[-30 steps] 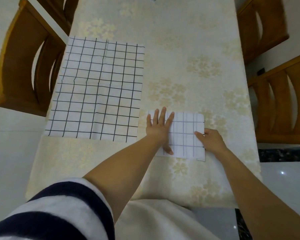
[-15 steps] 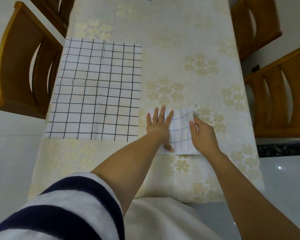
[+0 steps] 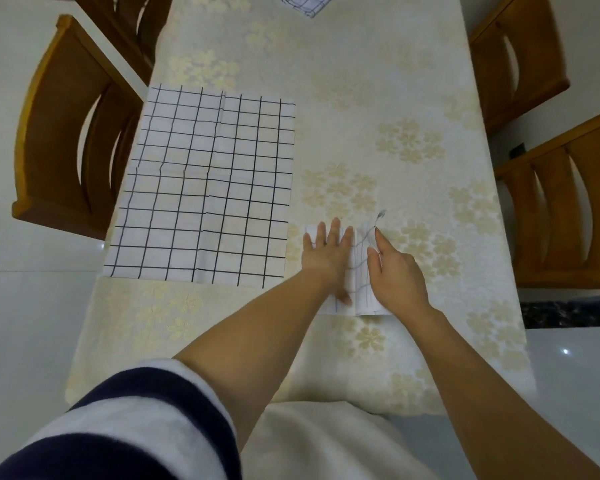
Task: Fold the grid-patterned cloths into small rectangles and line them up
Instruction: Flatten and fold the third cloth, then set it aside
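Small half-folded cloth (image 3: 359,271) low in the middle of the frame, on the desk (image 3: 378,98), long way pointing up the picture. Left hand (image 3: 326,258) flat and spread, pressing down its left part. Right hand (image 3: 394,275) pinching the right flap, lifted and curling toward the left. Hands close, side by side. Likely next: flap laid over to the left, right hand nearest. Big open cloth (image 3: 205,188) just left, still to fold. Another cloth (image 3: 305,2) at the top edge.
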`<state>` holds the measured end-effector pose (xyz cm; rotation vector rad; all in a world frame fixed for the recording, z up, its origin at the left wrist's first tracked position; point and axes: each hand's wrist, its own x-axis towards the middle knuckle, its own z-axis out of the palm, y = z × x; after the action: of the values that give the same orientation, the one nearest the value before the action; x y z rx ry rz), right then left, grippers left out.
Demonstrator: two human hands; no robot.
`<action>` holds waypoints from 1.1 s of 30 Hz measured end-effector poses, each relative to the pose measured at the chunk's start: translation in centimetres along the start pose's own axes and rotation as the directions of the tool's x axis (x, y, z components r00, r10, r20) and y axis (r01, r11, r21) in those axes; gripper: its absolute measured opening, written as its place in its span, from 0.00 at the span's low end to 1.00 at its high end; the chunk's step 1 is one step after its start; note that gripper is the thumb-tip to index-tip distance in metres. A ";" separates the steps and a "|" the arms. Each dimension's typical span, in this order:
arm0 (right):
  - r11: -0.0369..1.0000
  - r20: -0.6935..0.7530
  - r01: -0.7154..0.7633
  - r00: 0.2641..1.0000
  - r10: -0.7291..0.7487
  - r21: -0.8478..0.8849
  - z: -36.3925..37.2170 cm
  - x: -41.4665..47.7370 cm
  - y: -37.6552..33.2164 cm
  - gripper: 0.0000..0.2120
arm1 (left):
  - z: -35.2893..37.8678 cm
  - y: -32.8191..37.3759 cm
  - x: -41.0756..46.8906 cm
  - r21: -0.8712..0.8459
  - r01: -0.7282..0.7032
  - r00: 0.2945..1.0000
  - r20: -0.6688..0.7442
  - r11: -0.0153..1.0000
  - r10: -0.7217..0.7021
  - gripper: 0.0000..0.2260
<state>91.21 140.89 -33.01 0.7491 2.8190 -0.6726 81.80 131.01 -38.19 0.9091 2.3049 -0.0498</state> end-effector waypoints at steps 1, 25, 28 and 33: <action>0.999 0.008 0.002 1.000 -0.002 -0.039 0.0 0.0 -0.3 0.24 | -0.1 -0.8 -0.3 -0.035 -0.036 0.998 -0.048 0.999 0.034 0.67; 0.960 0.260 0.021 0.964 0.055 -0.280 7.7 1.7 -6.9 0.33 | 0.0 -10.1 -0.6 -0.315 -0.162 0.922 -0.387 0.935 0.030 0.15; 0.988 0.279 0.070 0.960 -0.030 -0.136 8.7 2.0 -6.1 0.33 | -0.3 -9.8 0.0 -0.363 -0.155 0.905 -0.424 0.919 -0.015 0.16; 0.961 0.219 0.187 0.948 -0.231 0.206 7.5 1.7 -4.2 0.27 | -0.8 -8.9 0.9 -0.395 -0.135 0.903 -0.426 0.909 -0.051 0.19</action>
<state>87.84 134.96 -38.46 0.3605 2.6573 -0.9949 75.35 124.97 -39.80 0.7992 2.5409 0.7076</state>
